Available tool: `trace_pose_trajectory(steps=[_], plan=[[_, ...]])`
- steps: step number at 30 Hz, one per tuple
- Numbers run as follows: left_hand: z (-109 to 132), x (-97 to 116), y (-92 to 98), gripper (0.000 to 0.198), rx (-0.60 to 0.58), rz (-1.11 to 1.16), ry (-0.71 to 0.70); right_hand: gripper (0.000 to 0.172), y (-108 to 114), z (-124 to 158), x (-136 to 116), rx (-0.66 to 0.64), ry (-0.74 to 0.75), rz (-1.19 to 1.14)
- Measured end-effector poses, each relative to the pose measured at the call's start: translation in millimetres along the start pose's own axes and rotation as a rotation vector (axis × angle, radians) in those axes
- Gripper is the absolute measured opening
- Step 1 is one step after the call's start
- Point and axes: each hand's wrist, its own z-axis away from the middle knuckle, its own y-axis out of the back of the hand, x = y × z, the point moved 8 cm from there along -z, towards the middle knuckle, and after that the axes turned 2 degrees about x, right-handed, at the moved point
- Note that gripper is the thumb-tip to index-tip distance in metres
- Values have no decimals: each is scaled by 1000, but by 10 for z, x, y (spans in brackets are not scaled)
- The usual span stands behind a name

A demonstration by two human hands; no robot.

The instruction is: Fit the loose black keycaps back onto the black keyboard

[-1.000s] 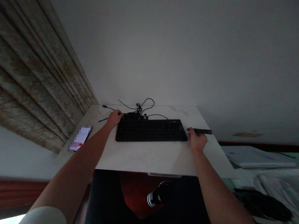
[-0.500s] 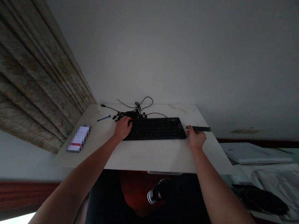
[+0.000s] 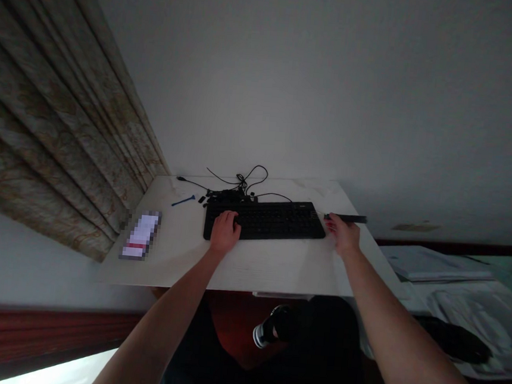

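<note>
The left hand (image 3: 225, 232) rests loosely open, keyboard (image 3: 280, 221) beneath its fingers, while the right hand (image 3: 344, 235) grips a dark bar (image 3: 356, 218) in its fingers.

On the table (image 3: 271, 271), the keyboard (image 3: 275, 220) lies mid-table, the left hand (image 3: 225, 232) over its left part. A tangle of cables (image 3: 241, 189) sits just behind the keyboard, before the wall (image 3: 292, 87). Left of the cables lies a small tool (image 3: 183, 200); further left and nearer, the phone (image 3: 141, 234). Right of the keyboard, the right hand (image 3: 344, 234) holds a bar-shaped item (image 3: 356, 218). Papers (image 3: 433, 264) lie right of the table.
</note>
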Motion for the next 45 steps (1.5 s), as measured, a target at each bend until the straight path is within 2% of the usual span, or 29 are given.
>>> trace_pose_trajectory(steps=[3,6,10,12,15,19,23,28,31,34,40,42,45], plan=[[-7,-22,-11,34,-1,16,6,27,-408,325,-158,-163,22,36],[-7,-55,-22,34,5,44,17,29,-988,812,-277,-412,76,104],[-2,-82,-19,35,12,68,28,21,-1650,1390,-337,-680,162,367],[1,-68,-16,38,9,68,14,20,-1867,1558,-370,-752,237,538],[6,-9,-24,44,-4,55,-52,17,-2077,1679,-451,-773,377,750],[6,39,-60,40,-24,15,-124,16,-2259,1760,-511,-784,489,893],[-9,20,-87,29,-28,-31,-125,19,-2361,1782,-522,-805,525,976],[-29,13,-105,22,-48,-102,-103,9,-2448,1866,-555,-967,608,929],[-38,10,-107,22,-55,-119,-86,10,-2437,1899,-555,-988,649,872],[-40,3,-106,22,-58,-106,-76,13,-2393,1911,-492,-956,610,853],[-38,-2,-95,22,-54,-81,-69,21,-2353,1933,-495,-776,585,948],[-39,0,-92,22,-57,-76,-70,21,-2386,1925,-528,-758,578,984],[-41,-5,-85,23,-60,-55,-66,18,-2431,1860,-542,-772,492,1018]])
